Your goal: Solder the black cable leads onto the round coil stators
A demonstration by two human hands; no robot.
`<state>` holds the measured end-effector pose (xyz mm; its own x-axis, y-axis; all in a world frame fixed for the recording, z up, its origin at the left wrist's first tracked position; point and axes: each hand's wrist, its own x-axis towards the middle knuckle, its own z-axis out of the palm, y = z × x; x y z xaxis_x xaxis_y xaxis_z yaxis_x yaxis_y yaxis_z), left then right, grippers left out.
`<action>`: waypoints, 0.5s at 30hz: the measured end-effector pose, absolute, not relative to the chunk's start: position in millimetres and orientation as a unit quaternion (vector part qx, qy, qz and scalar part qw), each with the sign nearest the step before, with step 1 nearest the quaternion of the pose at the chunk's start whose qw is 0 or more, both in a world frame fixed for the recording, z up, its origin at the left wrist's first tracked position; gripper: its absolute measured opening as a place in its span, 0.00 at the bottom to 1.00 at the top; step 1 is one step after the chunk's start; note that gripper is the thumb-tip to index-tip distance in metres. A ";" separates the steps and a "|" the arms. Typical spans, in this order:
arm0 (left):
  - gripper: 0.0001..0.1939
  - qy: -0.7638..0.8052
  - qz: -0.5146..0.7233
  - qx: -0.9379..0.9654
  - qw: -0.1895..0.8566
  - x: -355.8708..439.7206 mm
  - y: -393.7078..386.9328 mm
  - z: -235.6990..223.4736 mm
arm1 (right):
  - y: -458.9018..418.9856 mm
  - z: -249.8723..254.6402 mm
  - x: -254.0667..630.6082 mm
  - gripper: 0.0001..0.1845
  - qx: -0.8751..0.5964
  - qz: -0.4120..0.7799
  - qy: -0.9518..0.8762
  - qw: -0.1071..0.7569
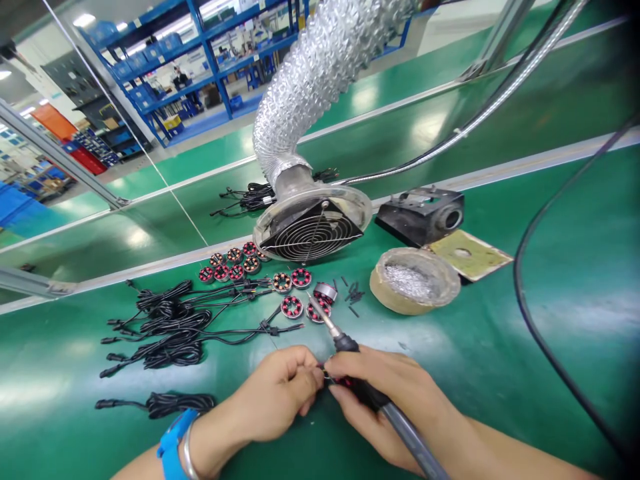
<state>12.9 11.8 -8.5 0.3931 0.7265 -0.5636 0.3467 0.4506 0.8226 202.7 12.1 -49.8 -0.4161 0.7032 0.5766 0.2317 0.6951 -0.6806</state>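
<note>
My right hand [395, 393] is closed around the dark handle of a soldering iron [345, 341], whose metal tip points up and away to the left. Under the handle, the same hand's fingers also hold a small motor stator with red windings [345, 381], mostly hidden. My left hand [280, 387] meets it there, thumb and forefinger pinching thin wires [325, 373] at the stator's edge. Beyond the iron tip lie loose stators, one with red windings [291, 307] and one with copper-coloured windings [282, 283]. Short black tube pieces [354, 293] are scattered beside them.
Bundled black cables [173, 327] lie at left, with another coil [177, 404] near my left wrist. A fume extractor hood [313, 223] on a silver duct [310, 87] overhangs the green bench. At right are a round tub [415, 283], a black iron stand [425, 217] and a hanging cable [523, 280].
</note>
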 end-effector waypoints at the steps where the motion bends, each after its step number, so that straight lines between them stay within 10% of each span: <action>1: 0.20 0.537 0.147 0.497 0.666 13.5 12.0 -8.7 | 11.2 -50.2 203.0 0.17 -0.299 0.271 -0.801 0.443; 15: 0.08 0.563 0.158 0.473 0.659 16.2 16.2 -11.0 | 17.6 -47.9 206.2 0.20 -0.303 0.262 -0.803 0.441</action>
